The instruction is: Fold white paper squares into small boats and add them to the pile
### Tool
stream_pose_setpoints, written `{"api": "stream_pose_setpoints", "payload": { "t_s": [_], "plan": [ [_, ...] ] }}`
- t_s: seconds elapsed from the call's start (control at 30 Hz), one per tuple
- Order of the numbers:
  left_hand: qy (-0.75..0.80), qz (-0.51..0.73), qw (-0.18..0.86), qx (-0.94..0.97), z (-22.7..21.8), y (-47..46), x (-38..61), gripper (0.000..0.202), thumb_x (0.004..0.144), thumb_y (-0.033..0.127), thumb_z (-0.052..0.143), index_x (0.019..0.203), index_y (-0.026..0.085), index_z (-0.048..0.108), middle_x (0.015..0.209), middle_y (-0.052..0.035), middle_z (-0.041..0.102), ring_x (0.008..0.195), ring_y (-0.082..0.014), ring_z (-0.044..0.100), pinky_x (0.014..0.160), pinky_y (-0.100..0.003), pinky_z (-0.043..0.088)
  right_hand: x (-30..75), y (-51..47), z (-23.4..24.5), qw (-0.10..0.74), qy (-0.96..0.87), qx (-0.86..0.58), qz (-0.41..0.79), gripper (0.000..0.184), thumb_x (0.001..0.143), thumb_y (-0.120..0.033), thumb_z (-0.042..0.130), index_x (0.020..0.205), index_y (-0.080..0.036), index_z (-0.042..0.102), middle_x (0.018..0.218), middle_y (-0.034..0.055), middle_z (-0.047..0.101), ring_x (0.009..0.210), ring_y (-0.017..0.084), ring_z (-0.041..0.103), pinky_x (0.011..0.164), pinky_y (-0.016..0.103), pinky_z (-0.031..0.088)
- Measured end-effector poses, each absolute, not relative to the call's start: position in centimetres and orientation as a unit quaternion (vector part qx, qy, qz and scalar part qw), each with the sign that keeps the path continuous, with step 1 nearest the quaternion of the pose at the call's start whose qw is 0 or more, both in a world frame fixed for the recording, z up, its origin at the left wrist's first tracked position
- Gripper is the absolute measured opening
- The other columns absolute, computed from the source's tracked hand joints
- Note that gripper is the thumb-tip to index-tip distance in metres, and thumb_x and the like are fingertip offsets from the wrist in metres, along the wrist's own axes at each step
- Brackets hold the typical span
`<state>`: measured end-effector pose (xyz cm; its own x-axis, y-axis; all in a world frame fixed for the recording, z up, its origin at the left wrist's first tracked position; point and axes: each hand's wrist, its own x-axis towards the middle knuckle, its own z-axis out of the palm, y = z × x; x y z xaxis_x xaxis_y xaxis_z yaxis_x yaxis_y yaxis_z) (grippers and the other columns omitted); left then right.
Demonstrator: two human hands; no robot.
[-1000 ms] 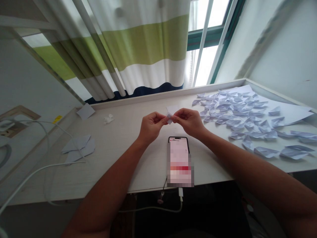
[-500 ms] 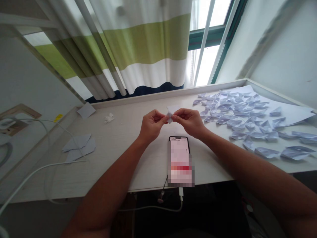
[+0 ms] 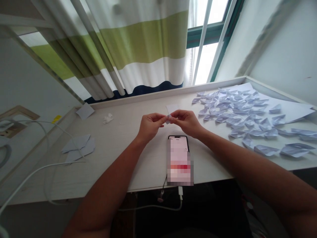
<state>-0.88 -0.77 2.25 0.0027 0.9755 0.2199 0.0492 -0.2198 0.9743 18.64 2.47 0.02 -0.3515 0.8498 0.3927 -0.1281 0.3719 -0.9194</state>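
Note:
Both my hands meet above the middle of the pale desk [image 3: 119, 148], pinching one small folded piece of white paper [image 3: 170, 110]. My left hand [image 3: 149, 126] grips its left end with closed fingers. My right hand [image 3: 187, 121] grips its right end the same way. The paper is held a little above the desk, and a white corner sticks up between my fingertips. Just below my hands a phone [image 3: 178, 155] lies flat on the desk with its screen lit.
Several folded paper boats [image 3: 237, 112] cover the desk's right side, over flat white sheets [image 3: 289, 110]. Cut paper squares [image 3: 78, 147] lie at left, another square [image 3: 85, 111] and a crumpled scrap [image 3: 108, 118] farther back. White cables [image 3: 44, 165] run at left. A striped curtain [image 3: 138, 49] hangs behind.
My hands have stayed together on the small paper, with the fingers shifting slightly. The view has tilted a little.

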Motion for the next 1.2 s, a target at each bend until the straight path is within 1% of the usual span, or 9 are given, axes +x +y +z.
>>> {"api": "stream_pose_setpoints", "payload": {
  "t_s": [0.2, 0.37, 0.5, 0.6, 0.7, 0.83, 0.93, 1.1, 1.2],
  "plan": [
    [0.455, 0.532, 0.426, 0.573, 2.30, -0.85, -0.72, 0.040, 0.070, 0.054, 0.099, 0.081, 0.018, 0.086, 0.080, -0.0074, 0.083, 0.071, -0.0176, 0.071, 0.067, -0.030, 0.058, 18.60, 2.49, 0.19, 0.508, -0.683, -0.275, 0.447, 0.039, 0.086, -0.058, 0.090, 0.089, -0.021, 0.080, 0.085, 0.0046, 0.081, 0.079, 0.021, 0.075, 0.076, 0.040, 0.062],
    [0.448, 0.556, 0.396, 0.578, 2.09, -0.66, -0.55, 0.035, 0.073, 0.052, 0.098, 0.083, 0.020, 0.087, 0.083, -0.0056, 0.082, 0.077, -0.0179, 0.070, 0.072, -0.031, 0.056, 18.78, 2.36, 0.67, 0.512, -0.688, -0.293, 0.422, 0.042, 0.087, -0.062, 0.088, 0.087, -0.021, 0.079, 0.078, 0.0026, 0.078, 0.072, 0.018, 0.073, 0.070, 0.035, 0.061],
    [0.455, 0.571, 0.341, 0.592, 2.05, -0.54, -0.77, 0.033, 0.076, 0.051, 0.097, 0.087, 0.022, 0.087, 0.079, -0.0033, 0.079, 0.072, -0.0161, 0.065, 0.069, -0.030, 0.052, 19.02, 2.28, 0.86, 0.476, -0.651, -0.295, 0.513, 0.054, 0.087, -0.072, 0.084, 0.096, -0.019, 0.080, 0.069, 0.0003, 0.073, 0.055, 0.015, 0.068, 0.054, 0.031, 0.060],
    [0.456, 0.558, 0.346, 0.600, 2.20, -0.70, -0.90, 0.031, 0.078, 0.050, 0.095, 0.090, 0.022, 0.088, 0.079, -0.0032, 0.080, 0.069, -0.0151, 0.063, 0.066, -0.030, 0.051, 19.11, 2.39, 0.91, 0.474, -0.612, -0.279, 0.567, 0.055, 0.081, -0.071, 0.089, 0.096, -0.019, 0.080, 0.085, 0.0055, 0.081, 0.068, 0.018, 0.077, 0.070, 0.038, 0.070],
    [0.449, 0.539, 0.374, 0.607, 2.34, -0.92, -0.77, 0.030, 0.081, 0.046, 0.093, 0.095, 0.020, 0.087, 0.088, -0.0060, 0.083, 0.079, -0.0181, 0.071, 0.070, -0.030, 0.055, 19.15, 2.64, 0.80, 0.500, -0.595, -0.275, 0.567, 0.050, 0.075, -0.063, 0.098, 0.094, -0.020, 0.080, 0.089, 0.0048, 0.082, 0.075, 0.019, 0.079, 0.081, 0.042, 0.072],
    [0.435, 0.553, 0.411, 0.580, 2.41, -1.03, -0.41, 0.038, 0.075, 0.041, 0.097, 0.099, 0.019, 0.079, 0.085, -0.0045, 0.082, 0.080, -0.0192, 0.075, 0.071, -0.030, 0.057, 19.11, 2.78, 0.50, 0.514, -0.584, -0.261, 0.572, 0.050, 0.070, -0.054, 0.103, 0.090, -0.021, 0.073, 0.086, 0.0018, 0.079, 0.076, 0.020, 0.080, 0.080, 0.043, 0.072],
    [0.430, 0.562, 0.431, 0.560, 2.34, -0.96, -0.23, 0.050, 0.070, 0.039, 0.101, 0.107, 0.019, 0.075, 0.081, -0.0024, 0.081, 0.079, -0.0199, 0.077, 0.072, -0.031, 0.058, 18.97, 2.66, 0.44, 0.510, -0.576, -0.262, 0.582, 0.055, 0.067, -0.051, 0.105, 0.100, -0.022, 0.072, 0.083, -0.0004, 0.079, 0.074, 0.020, 0.080, 0.078, 0.042, 0.071],
    [0.415, 0.563, 0.457, 0.550, 2.18, -0.95, -0.10, 0.043, 0.069, 0.043, 0.101, 0.096, 0.017, 0.080, 0.079, -0.0033, 0.080, 0.073, -0.0187, 0.075, 0.075, -0.035, 0.062, 18.75, 2.45, 0.50, 0.493, -0.608, -0.239, 0.574, 0.048, 0.078, -0.059, 0.097, 0.101, -0.021, 0.082, 0.092, 0.0051, 0.083, 0.079, 0.021, 0.080, 0.082, 0.043, 0.071],
    [0.405, 0.562, 0.497, 0.522, 2.20, -1.00, -0.04, 0.038, 0.067, 0.038, 0.102, 0.092, 0.018, 0.082, 0.080, -0.0032, 0.081, 0.073, -0.0177, 0.075, 0.080, -0.037, 0.064, 18.72, 2.40, 0.59, 0.513, -0.611, -0.226, 0.559, 0.039, 0.081, -0.056, 0.096, 0.098, -0.022, 0.084, 0.083, 0.0032, 0.082, 0.074, 0.020, 0.078, 0.080, 0.043, 0.070]
  ]
}}
